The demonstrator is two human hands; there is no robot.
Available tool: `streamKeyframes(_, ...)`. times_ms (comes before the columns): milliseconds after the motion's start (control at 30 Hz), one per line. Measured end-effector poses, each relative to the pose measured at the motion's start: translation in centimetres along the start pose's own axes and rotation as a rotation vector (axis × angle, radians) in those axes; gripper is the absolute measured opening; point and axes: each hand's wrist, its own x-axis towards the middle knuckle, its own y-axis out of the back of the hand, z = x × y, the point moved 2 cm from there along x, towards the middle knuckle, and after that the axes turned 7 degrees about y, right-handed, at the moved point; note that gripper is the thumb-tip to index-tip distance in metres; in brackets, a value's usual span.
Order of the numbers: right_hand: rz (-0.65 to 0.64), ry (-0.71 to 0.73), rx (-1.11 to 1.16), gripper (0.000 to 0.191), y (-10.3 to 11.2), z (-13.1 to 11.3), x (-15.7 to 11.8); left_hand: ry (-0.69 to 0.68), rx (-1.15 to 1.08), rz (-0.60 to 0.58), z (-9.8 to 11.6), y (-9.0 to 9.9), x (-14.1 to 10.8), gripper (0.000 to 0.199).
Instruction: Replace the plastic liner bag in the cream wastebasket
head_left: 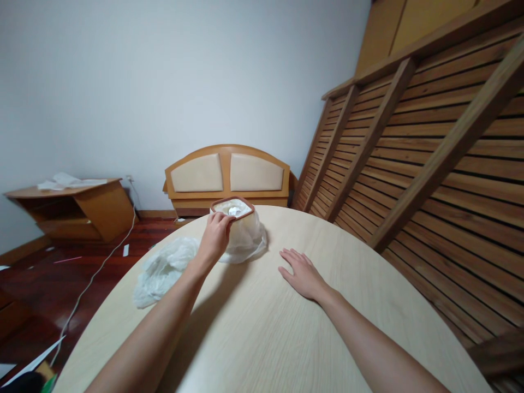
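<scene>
Standing near the far edge of the desk (262, 333), the bin (245, 233) is pinched at its rim (245, 215) by the grip of the left hand (215, 233). The right hand (302, 275) is held spread, apart from it. Leftward, a crumpled bag (164, 268) is seen.

Two hands (302, 274), one bin (245, 215), one loose bag (166, 270), one table (262, 327)

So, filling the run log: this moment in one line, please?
left hand: holding bagged bin by rim | right hand: open, empty | bin: on table | loose bag: left of bin
</scene>
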Motion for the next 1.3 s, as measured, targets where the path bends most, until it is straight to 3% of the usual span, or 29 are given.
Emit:
streamKeyframes(133, 0.235, -0.054, 0.080, 0.048, 0.8, 0.3, 0.5, -0.068, -0.062, -0.070, 2.7, 0.1, -0.2, 0.022)
streamKeyframes(267, 0.466, -0.081, 0.112, 0.046, 3.1, 0.2, 1.3, -0.136, -0.159, -0.163, 5.2, 1.2, -0.7, 0.018)
streamKeyframes(400, 0.631, 0.069, 0.164, 0.042, 6.3, -1.6, 1.8, -0.189, -0.250, -0.319, 7.5, 3.1, -1.3, 0.019)
streamKeyframes(533, 0.532, 0.253, 0.099, 0.036, 8.7, -4.7, 1.8, -0.202, -0.266, -0.427, 9.0, 5.5, -1.7, 0.017)
streamKeyframes(700, 0.233, 0.249, 0.071, 0.027, 10.6, -7.5, 1.7, -0.163, -0.244, -0.538, 9.8, 7.7, -1.8, 0.022)
streamKeyframes(933, -0.027, 0.290, 0.106, 0.023, 13.0, -10.4, 1.7, -0.247, -0.258, -0.513, 10.7, 7.4, -1.9, 0.016)
streamKeyframes(1133, -0.054, 0.293, 0.038, 0.020, 13.4, -11.9, 1.1, -0.253, -0.187, -0.543, 11.0, 7.5, -2.1, 0.018)
streamKeyframes(1300, 0.158, 0.189, -0.034, 0.016, 13.2, -10.8, 1.3, -0.340, -0.207, -0.646, 12.3, 9.1, -3.0, 0.019)
